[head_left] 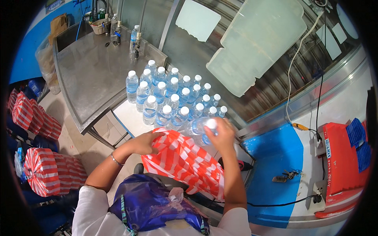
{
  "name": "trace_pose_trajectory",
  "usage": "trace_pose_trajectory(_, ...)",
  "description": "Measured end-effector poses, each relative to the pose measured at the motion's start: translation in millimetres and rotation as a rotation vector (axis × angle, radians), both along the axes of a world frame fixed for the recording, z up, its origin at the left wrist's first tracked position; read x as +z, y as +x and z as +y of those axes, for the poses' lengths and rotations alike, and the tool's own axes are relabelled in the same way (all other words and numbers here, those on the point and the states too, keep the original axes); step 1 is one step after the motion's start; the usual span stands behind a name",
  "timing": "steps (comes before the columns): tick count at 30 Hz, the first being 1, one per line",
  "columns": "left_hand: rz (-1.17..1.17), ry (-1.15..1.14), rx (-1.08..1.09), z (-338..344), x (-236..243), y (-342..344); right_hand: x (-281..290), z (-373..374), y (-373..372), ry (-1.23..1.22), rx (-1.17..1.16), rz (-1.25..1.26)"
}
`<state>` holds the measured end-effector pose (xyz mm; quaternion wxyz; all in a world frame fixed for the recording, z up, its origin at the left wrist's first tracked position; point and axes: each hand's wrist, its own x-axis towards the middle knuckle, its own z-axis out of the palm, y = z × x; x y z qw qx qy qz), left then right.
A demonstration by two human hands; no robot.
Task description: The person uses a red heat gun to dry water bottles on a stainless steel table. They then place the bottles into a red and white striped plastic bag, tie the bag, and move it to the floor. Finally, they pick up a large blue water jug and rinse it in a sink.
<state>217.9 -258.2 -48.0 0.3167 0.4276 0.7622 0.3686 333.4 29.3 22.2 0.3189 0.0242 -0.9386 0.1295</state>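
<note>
The left hand [145, 144] pinches a red-and-white plastic bag [182, 162] at the near edge of the white table [132, 118], where the right hand [222, 136] grips a water bottle [195, 128] by its capped neck

The person wore a white T-shirt [94, 225] whose loose, short left sleeve [91, 202] and right sleeve [235, 222] ended on the upper arms. Over it lay a glossy, deep violet-blue plastic apron [143, 196], creased and shiny across its front, with a narrow, teal-and-dark patterned strap [123, 208] on the left side. A slim, silvery bracelet [115, 159] circled the left wrist [120, 153].
</note>
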Motion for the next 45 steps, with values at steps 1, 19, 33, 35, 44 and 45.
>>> trace_pose_trajectory(1, -0.032, -0.026, -0.006, 3, -2, -4, 18, -3, 17, -0.021, -0.014, 0.056)
trace_pose_trajectory(19, 0.487, 0.258, -0.006, -45, 143, -21, -35, -23, 54, 0.137, -0.042, -0.05)
trace_pose_trajectory(33, -0.041, -0.216, -1.292, 136, -58, 126, -36, 8, 28, 0.096, -0.116, -0.086)
trace_pose_trajectory(35, -0.097, -0.073, -1.221, 127, -57, 123, -44, 15, 25, 0.071, -0.121, -0.093)
trace_pose_trajectory(44, 0.333, -0.35, -0.265, 92, -67, 52, -45, 31, 23, 0.032, -0.16, -0.161)
trace_pose_trajectory(45, 0.323, -0.354, -0.206, 88, -75, 53, -40, 36, 19, -0.015, -0.181, -0.137)
